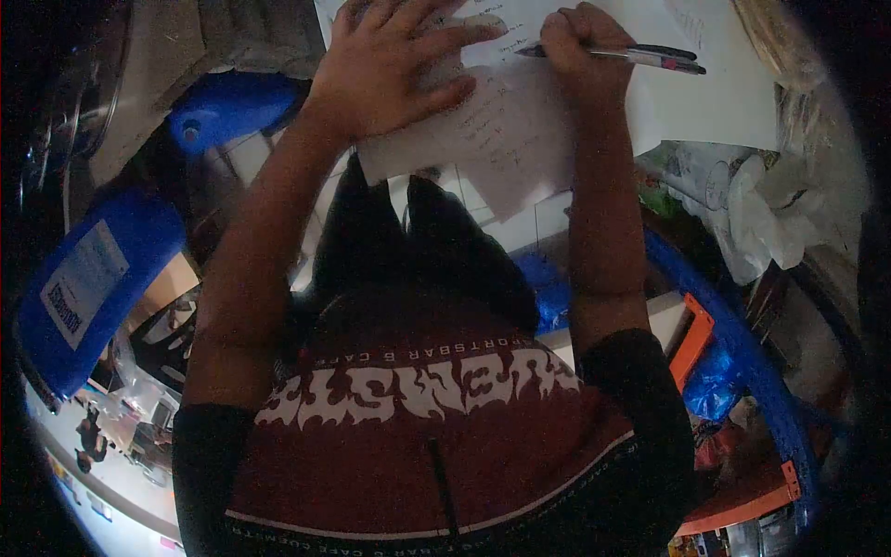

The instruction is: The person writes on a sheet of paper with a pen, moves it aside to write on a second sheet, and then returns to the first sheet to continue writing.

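Observation:
My right hand is closed around a pen, whose tip points left and touches or hovers right at the handwriting. Under it lies a sheet of paper with several lines of dark handwriting. My left hand rests flat on the left part of this sheet, fingers spread toward the writing. Another white sheet extends to the right beneath my right wrist, with faint reddish marks near its top.
Crumpled clear plastic bags lie to the right of the papers. A blue chair-like piece with a label stands at the left, and another blue piece is above it. Blue and orange frame parts are at the lower right.

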Demonstrator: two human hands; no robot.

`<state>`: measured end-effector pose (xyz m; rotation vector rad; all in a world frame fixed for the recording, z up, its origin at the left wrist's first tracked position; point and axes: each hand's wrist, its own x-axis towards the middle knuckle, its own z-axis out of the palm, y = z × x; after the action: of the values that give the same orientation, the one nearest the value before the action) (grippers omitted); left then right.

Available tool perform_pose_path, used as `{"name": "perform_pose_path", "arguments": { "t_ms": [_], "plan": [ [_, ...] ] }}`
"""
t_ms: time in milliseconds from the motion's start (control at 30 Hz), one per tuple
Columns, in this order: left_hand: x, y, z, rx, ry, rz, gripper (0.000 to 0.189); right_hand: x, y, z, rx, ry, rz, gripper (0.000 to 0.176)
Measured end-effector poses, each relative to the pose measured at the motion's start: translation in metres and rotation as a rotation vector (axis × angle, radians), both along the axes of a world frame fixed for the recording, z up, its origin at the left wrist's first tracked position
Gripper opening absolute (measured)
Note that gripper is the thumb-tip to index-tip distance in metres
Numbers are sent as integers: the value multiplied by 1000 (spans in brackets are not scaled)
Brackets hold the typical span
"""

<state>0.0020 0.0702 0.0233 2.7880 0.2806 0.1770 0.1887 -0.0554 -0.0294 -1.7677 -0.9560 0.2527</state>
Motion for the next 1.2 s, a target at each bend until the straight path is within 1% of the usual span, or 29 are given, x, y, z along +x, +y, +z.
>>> {"name": "perform_pose_path", "arguments": {
  "t_ms": [100, 133, 200, 233, 267, 300, 333, 400, 433, 500, 533, 600, 633, 700, 733, 767, 800, 833, 867, 900, 933, 967, 1000, 1033, 1100, 1133, 1200],
  "plan": [
    [0, 0, 0, -4, -5, 4, 58, 4, -1, 3, 178, 212, 78, 37],
    [0, 0, 0, -17, -12, 0, 58, 5, -3, 5, 177, 213, 79, 37],
    [0, 0, -1, -1, -7, 5, 58, 4, -6, 19, -64, -107, -4, 37],
    [0, -1, -1, 13, -3, 8, 58, 10, -6, 6, -65, -106, -2, 37],
    [0, -1, -1, 13, -2, 10, 58, 19, -3, -15, 133, 352, 165, 38],
    [1, 0, -1, 9, -4, 1, 58, 21, 1, -21, 332, 811, 330, 38],
    [1, 0, -1, 3, -5, -8, 58, 23, -2, -24, 332, 812, 331, 38],
    [0, 1, -1, 4, -7, -8, 58, 13, -4, -6, 49, 225, 258, 39],
    [0, 1, -2, 3, -9, -10, 58, 8, -4, 4, 48, 225, 259, 39],
    [0, 1, -4, -4, -13, -8, 59, 0, -4, 20, -22, 181, 185, 41],
    [0, 2, -5, -10, -18, -8, 59, 0, -3, 20, -22, 181, 186, 41],
    [0, 2, -4, -2, -14, -11, 59, 3, -2, 15, 55, 205, 269, 35],
    [0, 2, -4, 6, -9, -15, 60, 9, -1, 5, 55, 204, 269, 35],
    [0, 1, -3, 5, -8, -14, 59, 22, 2, -25, 613, 1314, 840, 31],
    [-1, 1, -2, 4, -7, -12, 59, 24, 0, -36, 614, 1313, 840, 31],
    [-1, 1, -2, 4, -8, -13, 59, 23, -1, -40, 617, 1355, 655, 29],
    [-1, 1, -2, 11, -9, -11, 59, 23, -2, -43, 617, 1390, 468, 32],
    [0, 1, -2, 17, -11, -9, 59, 25, -4, -44, 617, 1388, 466, 32],
    [0, 1, -2, 17, -12, -9, 59, 24, -5, -36, 553, 1371, 518, 28],
    [0, 1, -1, 5, -13, -11, 59, 20, -6, -26, 488, 1354, 569, 29],
    [-1, 1, -1, -8, -13, -11, 59, 16, -7, -14, 487, 1354, 570, 29],
    [-1, 1, -1, -7, -13, -11, 59, 10, -8, 1, 229, 635, 401, 30],
    [-2, 1, 0, -7, -12, -7, 59, 6, -7, 8, -28, -80, 208, 35],
    [-1, 1, 1, -6, -13, -4, 59, 6, -6, 6, -28, -82, 207, 35],
    [0, 1, 1, -5, -1, -1, 59, 3, -3, 2, 219, 427, 316, 41],
    [0, 1, 1, -3, 13, 3, 59, 2, -4, 2, 218, 427, 315, 41],
    [-1, 1, 0, -5, -2, 0, 59, -4, -6, 14, 48, 311, 243, 39]
  ]
}}
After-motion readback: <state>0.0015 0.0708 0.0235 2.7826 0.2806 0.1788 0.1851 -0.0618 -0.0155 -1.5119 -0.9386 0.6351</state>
